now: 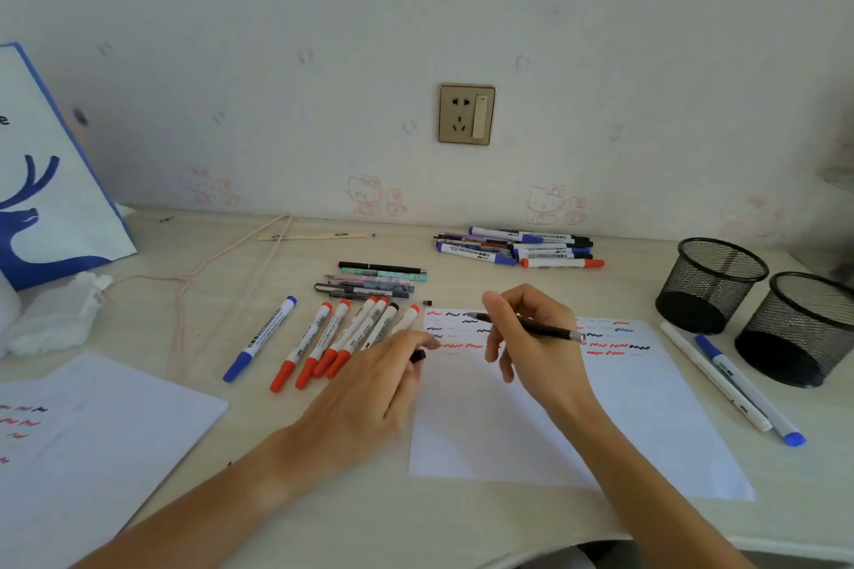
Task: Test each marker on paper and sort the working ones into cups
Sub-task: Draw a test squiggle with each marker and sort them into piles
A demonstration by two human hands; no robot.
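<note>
Right hand [531, 337] pinches a slim black pen [536, 327] at mid-barrel, over the top of the test paper [647, 420], tip toward 9 o'clock; left hand [369, 388] pinches a small black cap [418, 356] at the sheet's 9 o'clock edge. Pen likely light, stiff, smooth; mid-barrel hold suits it. Black body, silvery rear end.

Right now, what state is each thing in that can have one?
Black pen: uncapped, held over the paper.
Right hand: grips the pen.
Left hand: holds a small black cap.
Paper: flat, scribbled along its top.
Two mesh cups: upright, seemingly empty.
Red markers: capped, lying in a row.
</note>
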